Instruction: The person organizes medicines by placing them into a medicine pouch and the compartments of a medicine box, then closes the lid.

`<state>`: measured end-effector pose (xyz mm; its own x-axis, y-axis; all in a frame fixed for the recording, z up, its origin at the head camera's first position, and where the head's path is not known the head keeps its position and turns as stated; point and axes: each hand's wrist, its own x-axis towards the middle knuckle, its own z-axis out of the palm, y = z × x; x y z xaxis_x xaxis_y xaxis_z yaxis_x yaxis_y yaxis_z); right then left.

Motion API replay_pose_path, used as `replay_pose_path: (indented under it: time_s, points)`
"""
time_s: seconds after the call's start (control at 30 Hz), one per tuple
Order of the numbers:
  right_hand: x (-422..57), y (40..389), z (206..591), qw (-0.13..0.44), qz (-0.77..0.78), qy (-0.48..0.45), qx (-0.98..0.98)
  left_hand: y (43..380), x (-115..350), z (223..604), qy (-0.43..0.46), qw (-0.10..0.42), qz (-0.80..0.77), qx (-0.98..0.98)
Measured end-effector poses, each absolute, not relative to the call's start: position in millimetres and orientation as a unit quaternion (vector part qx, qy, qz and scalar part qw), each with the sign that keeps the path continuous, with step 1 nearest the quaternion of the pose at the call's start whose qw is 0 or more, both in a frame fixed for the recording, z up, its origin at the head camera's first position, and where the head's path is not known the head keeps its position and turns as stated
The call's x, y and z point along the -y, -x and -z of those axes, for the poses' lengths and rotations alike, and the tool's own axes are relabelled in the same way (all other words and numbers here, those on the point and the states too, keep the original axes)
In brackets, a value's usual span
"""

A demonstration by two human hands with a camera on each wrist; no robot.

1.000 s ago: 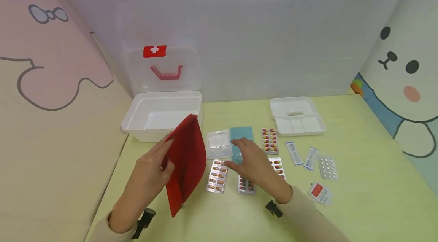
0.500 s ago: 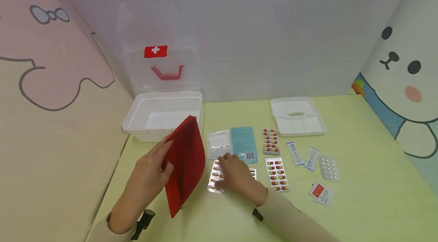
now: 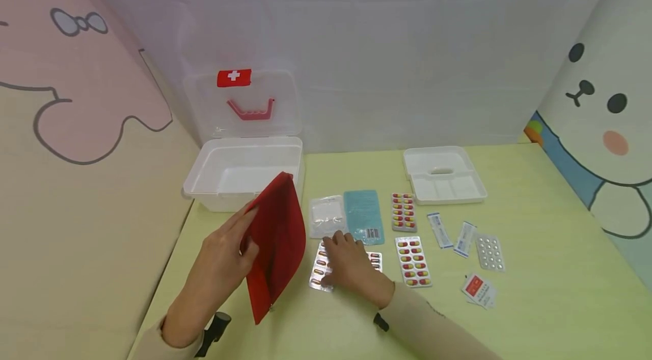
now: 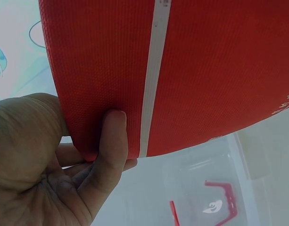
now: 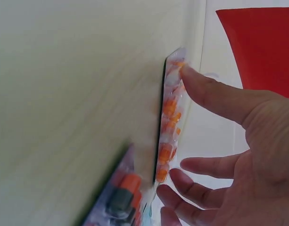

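Observation:
My left hand (image 3: 221, 264) grips a red pouch (image 3: 277, 241) by its side, thumb on one face in the left wrist view; the pouch gapes toward the right. My right hand (image 3: 356, 266) is over a blister pack of orange capsules (image 3: 318, 270) lying on the table. In the right wrist view the thumb touches one end of that orange capsule pack (image 5: 170, 113), and the spread, slightly bent fingers are at its other end. Another blister pack with dark and orange capsules (image 5: 119, 197) is partly hidden under the right hand.
An open white first-aid box (image 3: 204, 179) stands back left, a white divided tray (image 3: 448, 200) back right. Between them lie a clear packet (image 3: 326, 215), a teal packet (image 3: 361, 210) and two red-yellow capsule packs (image 3: 414, 261). Small sachets (image 3: 464, 238) and a white tablet pack (image 3: 490, 252) lie right.
My right hand has moved left and toward me, from above the teal packet down to the orange capsule pack, and then nearly stopped. The left hand and red pouch have stayed in place.

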<state>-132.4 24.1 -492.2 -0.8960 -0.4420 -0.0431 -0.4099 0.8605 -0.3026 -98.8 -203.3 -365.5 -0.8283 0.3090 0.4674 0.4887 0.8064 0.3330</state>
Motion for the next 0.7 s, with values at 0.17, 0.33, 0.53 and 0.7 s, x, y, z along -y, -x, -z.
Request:
replay_pose_path:
  time_s: [0.17, 0.33, 0.53, 0.7]
  points:
    - [-24.0, 135.7, 494.8, 0.062, 0.146, 0.226, -0.961, 97.8, 203.8, 365.2, 0.213, 0.203, 0.228, 0.928]
    - [-22.6, 144.7, 497.9, 0.093, 0.151, 0.225, -0.958, 98.5, 204.5, 366.0, 0.209, 0.208, 0.229, 0.928]
    - [-19.3, 150.3, 500.7, 0.102, 0.148, 0.217, -0.959, 99.6, 204.5, 368.2, 0.205, 0.209, 0.232, 0.928]
    - [-18.9, 150.6, 500.8, 0.091, 0.156, 0.223, -0.958, 99.8, 203.9, 368.1, 0.205, 0.211, 0.234, 0.927]
